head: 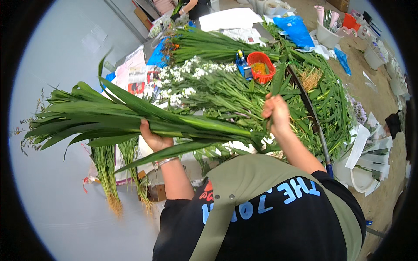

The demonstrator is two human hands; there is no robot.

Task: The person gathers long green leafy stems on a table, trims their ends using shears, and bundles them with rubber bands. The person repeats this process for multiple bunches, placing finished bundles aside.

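Note:
My left hand (155,137) holds a thick bunch of long-leaved green stems (130,120) from below, its leafy tips pointing left and its cut end near my apron. To the right, my right hand (277,112) is closed around a green leaf (278,80) beside the bunch's stem end. Behind the bunch lie white-flowered stems (209,78) across the table. A red plastic basket (261,67) with orange bits inside stands beyond my right hand, next to a blue object (241,65).
A long dark blade (303,98) with a blue-ended handle lies at the right over heaped leaves (336,114). Rooted stem bundles (106,169) hang over the near left edge. Another long-leaved bundle (209,45) lies at the back. A co-worker's arm (188,6) shows beyond. White buckets (328,36) stand on the floor.

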